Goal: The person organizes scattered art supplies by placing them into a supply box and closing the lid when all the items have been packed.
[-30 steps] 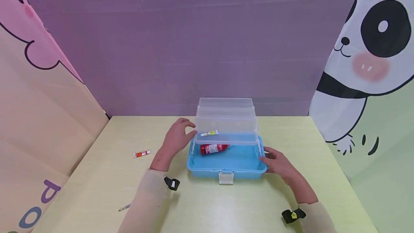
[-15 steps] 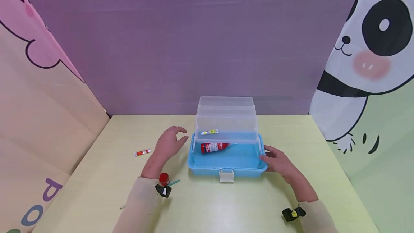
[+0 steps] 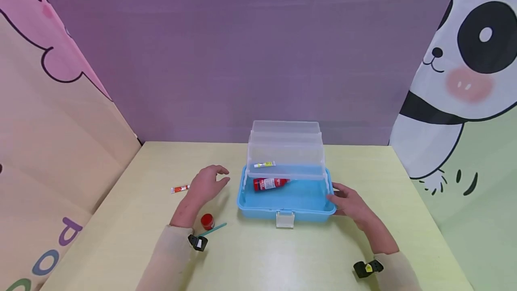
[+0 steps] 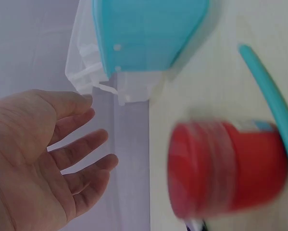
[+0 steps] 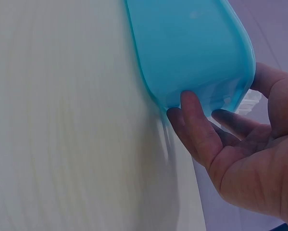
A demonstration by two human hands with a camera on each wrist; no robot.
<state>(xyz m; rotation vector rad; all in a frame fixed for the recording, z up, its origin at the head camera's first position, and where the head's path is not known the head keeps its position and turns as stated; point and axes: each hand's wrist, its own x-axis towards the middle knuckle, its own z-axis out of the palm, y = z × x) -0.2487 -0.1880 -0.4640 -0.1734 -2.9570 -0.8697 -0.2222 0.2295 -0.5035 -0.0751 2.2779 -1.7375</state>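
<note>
A blue storage box (image 3: 291, 215) with its clear hinged lid (image 3: 286, 147) raised stands on the table. Inside lies a red bottle (image 3: 266, 184); a small yellow tube (image 3: 264, 164) shows through the clear plastic behind it. My right hand (image 3: 350, 203) grips the box's right end, thumb at the rim and fingers against the outer wall (image 5: 196, 53). Left of the box, my left hand (image 3: 205, 186) hovers apart from it with loosely bent fingers and nothing in them. Below its wrist are a red-lidded jar (image 3: 208, 222) and a teal stick (image 3: 214, 229), both large in the left wrist view.
A small red-and-white tube (image 3: 179, 189) lies on the table just left of my left hand, partly hidden behind it. A white latch (image 3: 285, 220) hangs at the box's front. The purple backdrop (image 3: 258, 57) rises right behind the table's far edge.
My left hand has drawn back from the box's left side, leftward and toward me. The jar and teal stick have come into sight from under that arm. My right hand keeps its place.
</note>
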